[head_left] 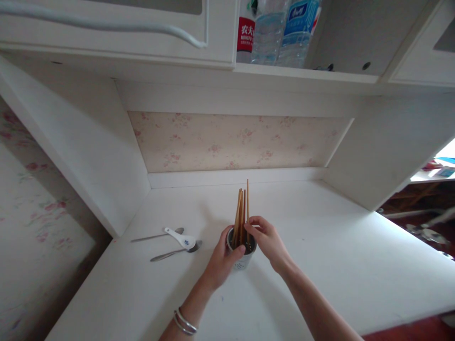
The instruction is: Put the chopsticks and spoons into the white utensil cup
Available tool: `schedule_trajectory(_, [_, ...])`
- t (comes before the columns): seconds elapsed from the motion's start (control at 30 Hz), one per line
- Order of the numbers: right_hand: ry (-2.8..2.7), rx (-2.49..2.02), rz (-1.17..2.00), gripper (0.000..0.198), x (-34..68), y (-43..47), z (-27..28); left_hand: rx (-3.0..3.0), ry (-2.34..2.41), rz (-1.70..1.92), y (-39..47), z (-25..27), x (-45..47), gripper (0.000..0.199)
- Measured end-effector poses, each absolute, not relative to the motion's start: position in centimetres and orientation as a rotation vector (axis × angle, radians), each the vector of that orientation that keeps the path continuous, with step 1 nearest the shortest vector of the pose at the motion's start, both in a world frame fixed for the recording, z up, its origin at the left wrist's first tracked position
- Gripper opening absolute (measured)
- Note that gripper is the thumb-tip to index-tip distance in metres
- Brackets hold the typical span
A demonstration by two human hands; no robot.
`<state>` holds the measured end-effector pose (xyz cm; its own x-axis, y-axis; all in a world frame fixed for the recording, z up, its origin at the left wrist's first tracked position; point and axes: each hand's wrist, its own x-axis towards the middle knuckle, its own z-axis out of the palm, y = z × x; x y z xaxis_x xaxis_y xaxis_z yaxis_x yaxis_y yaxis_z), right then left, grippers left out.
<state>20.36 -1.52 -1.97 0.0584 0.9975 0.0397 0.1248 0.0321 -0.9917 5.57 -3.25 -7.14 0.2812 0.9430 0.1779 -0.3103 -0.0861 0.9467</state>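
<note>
Hands number two, both at one grey-white cylindrical holder [241, 264] with a patterned wall, which stands upright on the white bench [320, 279]. Left fingers wrap around the holder's left side and grip it, the thumb of the left hand [224, 259] lying across the front rim. Thumb and fingers of the right hand [266, 238] are pinched on one slim light-wood chopstick [248, 201], held upright at the holder's right side, its top above the rest. Several other brown wooden chopsticks [241, 208] lean together inside; they overlap too much to count exactly.

Three spoons lie to the left: one white ceramic spoon with a blue mark [180, 237] rests across two silver metal spoons, an upper one [147, 238] and a lower one [167, 256]. Two silver bangles [184, 326] circle the left wrist. Overhead, one white cupboard shelf [305, 74] juts over the bench's rear, bearing at least three plastic bottles [269, 40]. The hands hide parts of the holder's rim and wall.
</note>
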Motion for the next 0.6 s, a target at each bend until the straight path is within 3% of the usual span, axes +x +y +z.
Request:
schedule_trajectory(0.33, [-1.251, -1.237, 0.994, 0.028, 20.2, -0.1, -2.9, 1.220, 0.726, 1.204, -3.2, -7.4, 5.5, 0.058])
schedule_trajectory(0.6, [-1.292, -1.275, 1.021, 0.018, 20.3, -0.7, -3.8, 1.212, 0.691, 1.218, -3.1, -7.5, 5.6, 0.057])
